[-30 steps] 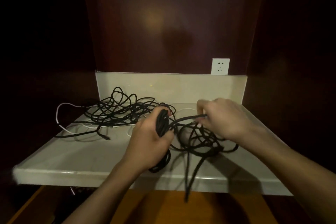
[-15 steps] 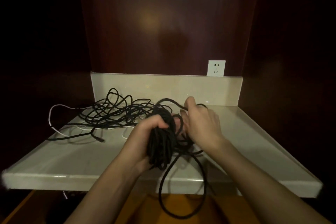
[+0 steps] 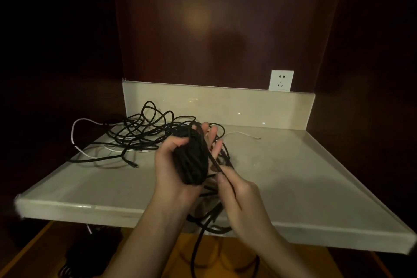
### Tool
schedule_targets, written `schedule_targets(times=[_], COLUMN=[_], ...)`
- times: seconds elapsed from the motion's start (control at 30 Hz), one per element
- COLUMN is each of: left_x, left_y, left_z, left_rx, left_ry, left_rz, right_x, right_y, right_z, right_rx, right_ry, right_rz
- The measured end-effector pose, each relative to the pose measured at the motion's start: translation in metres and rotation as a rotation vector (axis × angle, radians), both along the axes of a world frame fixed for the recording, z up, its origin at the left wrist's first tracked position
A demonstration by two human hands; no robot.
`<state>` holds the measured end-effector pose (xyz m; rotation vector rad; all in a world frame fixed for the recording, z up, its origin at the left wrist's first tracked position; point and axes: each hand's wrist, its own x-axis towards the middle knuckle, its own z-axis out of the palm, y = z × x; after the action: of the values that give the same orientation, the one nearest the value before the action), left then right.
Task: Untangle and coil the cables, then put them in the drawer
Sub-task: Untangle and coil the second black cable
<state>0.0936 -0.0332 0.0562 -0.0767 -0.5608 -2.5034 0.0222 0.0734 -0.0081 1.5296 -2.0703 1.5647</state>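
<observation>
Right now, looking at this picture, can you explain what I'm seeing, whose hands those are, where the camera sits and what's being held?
No machine here: a person wears a camera on the head, looking down at both bare hands. The left hand holds a bundle of coiled black cable. The right hand pinches the loose strand running off that coil. Behind, on the pale stone counter, lies a tangle of black cables with a white cable among them. A wall socket sits above the counter's back edge.

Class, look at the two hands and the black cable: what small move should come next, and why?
Probably another wrap: the right hand should carry its pinched strand over the coil in the left hand. The coil is partly wound, slack hangs off the counter's front edge, and a tangle remains behind.
</observation>
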Motion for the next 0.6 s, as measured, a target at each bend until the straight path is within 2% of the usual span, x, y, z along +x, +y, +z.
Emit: schedule_targets(times=[0.03, 0.07, 0.17, 0.23, 0.3, 0.4, 0.47, 0.5, 0.6], left_x=[-0.006, -0.013, -0.029, -0.035, -0.037, -0.037, -0.038, -0.038, -0.035], left_y=[0.001, -0.001, -0.011, -0.014, -0.012, -0.006, -0.006, -0.008, -0.016], left_z=[0.003, 0.005, 0.007, 0.008, 0.010, 0.013, 0.013, 0.013, 0.012], left_rx=[-0.020, -0.027, -0.041, -0.035, -0.094, -0.387, -0.624, -0.734, -1.052], left_ry=[0.000, -0.010, -0.047, -0.049, -0.018, 0.011, 0.003, -0.008, -0.056], left_rz=[0.052, 0.108, 0.308, 0.448, 0.571, 0.780, 0.925, 0.986, 1.089], right_x=[0.005, 0.009, 0.013, 0.018, 0.021, 0.020, 0.021, 0.022, 0.028], right_y=[0.001, 0.001, 0.007, 0.011, 0.014, 0.016, 0.018, 0.019, 0.023], right_z=[0.003, 0.007, 0.017, 0.017, 0.015, 0.016, 0.017, 0.016, 0.018], right_rx=[-0.012, -0.025, -0.163, -0.241, -0.175, 0.087, 0.225, 0.257, 0.163], right_ry=[-0.116, -0.315, -1.063, -1.280, -1.245, -0.829, -0.701, -0.726, -1.052], right_rz=[0.054, 0.118, 0.364, 0.431, 0.400, 0.233, 0.167, 0.153, 0.165])
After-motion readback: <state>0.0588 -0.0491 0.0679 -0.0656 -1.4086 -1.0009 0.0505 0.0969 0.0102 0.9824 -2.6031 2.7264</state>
